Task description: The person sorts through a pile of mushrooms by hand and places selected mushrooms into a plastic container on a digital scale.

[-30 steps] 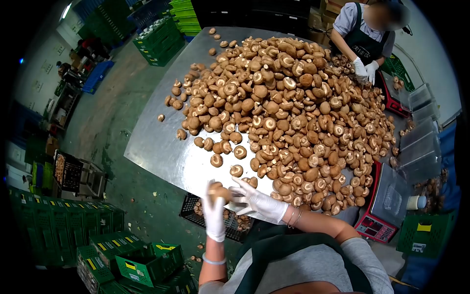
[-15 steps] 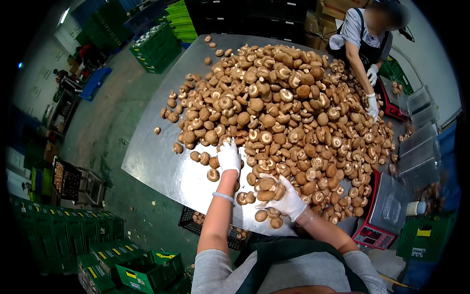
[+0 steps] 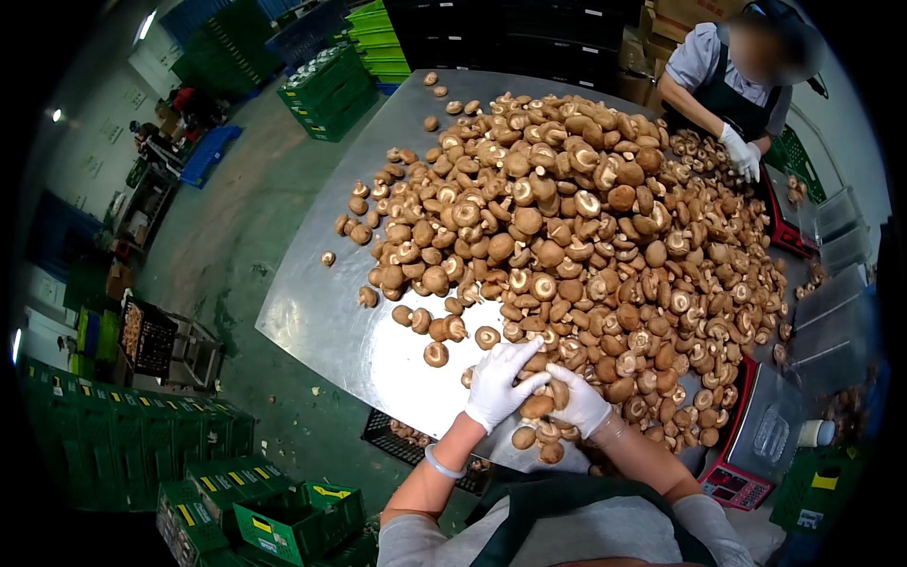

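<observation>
A large heap of brown mushrooms [image 3: 567,217] covers much of the steel table [image 3: 321,293]. At its near edge my right hand [image 3: 578,401], white-gloved, is curled round a few mushrooms [image 3: 539,406]. My left hand [image 3: 501,383], also gloved, meets it from the left, with its fingers bent over the same mushrooms; whether it grips one of its own is hidden. Just below the hands, several loose mushrooms [image 3: 550,452] lie on the metal. Further left, a few more [image 3: 436,353] sit apart from the heap.
A red scale [image 3: 742,482] stands at the right, beside clear plastic boxes [image 3: 831,312]. Across the table a co-worker's gloved hands [image 3: 742,153] are at the heap. A black crate [image 3: 397,442] is below the near edge. Green crates [image 3: 302,520] stand at lower left.
My left hand has left the heap's left part and come right and nearer, beside my right hand. The co-worker's hands have come together. The view has shifted slightly.
</observation>
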`<state>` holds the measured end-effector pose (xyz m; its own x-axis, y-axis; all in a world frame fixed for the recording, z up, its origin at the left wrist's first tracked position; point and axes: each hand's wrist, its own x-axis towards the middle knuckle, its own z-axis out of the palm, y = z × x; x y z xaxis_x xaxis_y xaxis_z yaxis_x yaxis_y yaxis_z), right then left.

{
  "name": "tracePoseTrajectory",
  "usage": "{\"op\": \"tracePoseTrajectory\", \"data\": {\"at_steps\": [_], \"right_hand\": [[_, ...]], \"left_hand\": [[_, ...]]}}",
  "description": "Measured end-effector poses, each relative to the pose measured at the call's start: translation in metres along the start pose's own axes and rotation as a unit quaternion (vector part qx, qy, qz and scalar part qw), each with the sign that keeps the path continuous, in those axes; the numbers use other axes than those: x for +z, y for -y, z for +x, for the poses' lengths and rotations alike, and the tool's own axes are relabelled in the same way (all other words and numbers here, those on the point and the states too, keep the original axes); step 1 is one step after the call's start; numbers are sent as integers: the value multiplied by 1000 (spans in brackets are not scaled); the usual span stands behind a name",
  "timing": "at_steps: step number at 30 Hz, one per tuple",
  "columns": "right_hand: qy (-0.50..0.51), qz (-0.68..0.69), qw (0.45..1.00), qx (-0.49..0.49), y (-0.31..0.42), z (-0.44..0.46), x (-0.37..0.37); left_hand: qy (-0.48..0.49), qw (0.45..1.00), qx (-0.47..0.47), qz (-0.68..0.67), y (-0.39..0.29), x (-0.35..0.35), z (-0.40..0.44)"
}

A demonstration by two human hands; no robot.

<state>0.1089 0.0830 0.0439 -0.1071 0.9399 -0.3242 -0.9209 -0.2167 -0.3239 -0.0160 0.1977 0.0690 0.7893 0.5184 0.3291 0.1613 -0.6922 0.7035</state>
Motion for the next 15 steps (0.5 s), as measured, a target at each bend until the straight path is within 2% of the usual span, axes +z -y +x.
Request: {"op": "tracePoseTrajectory", "data": {"at_steps": [1, 2, 3, 4, 5, 6, 8, 10, 12, 14, 15], "right_hand": [[-15, -405, 904, -135, -6, -10, -2], [-14, -404, 905, -135, -6, -5, -11], [103, -83, 989, -59, -5, 3, -24], [207, 250, 946, 24, -5, 6, -34], [142, 237, 961, -3, -1, -2, -25], [142, 238, 961, -5, 1, -7, -22], [13, 65, 997, -26, 5, -12, -22], [7, 65, 997, -29, 4, -12, -25], [15, 101, 995, -8, 4, -15, -19], [36, 102, 994, -6, 0, -13, -24], [64, 86, 994, -12, -2, -11, -23]], "left_hand": [[15, 1000, 3, -25, 2, -7, 3], [30, 998, 7, -51, 7, -15, 8], [-63, 993, -16, -95, 19, -17, 13], [-166, 977, -94, -99, 45, -23, 27], [-269, 942, -166, -117, 71, -29, 42], [-321, 937, -132, 24, 104, -44, 53], [-334, 894, -228, 195, 173, -48, 60], [-297, 889, -306, 165, 208, -48, 68], [-271, 894, -315, 167, 200, -50, 77], [-280, 856, -371, 224, 191, -43, 81], [-287, 849, -368, 248, 194, -42, 79]]}}
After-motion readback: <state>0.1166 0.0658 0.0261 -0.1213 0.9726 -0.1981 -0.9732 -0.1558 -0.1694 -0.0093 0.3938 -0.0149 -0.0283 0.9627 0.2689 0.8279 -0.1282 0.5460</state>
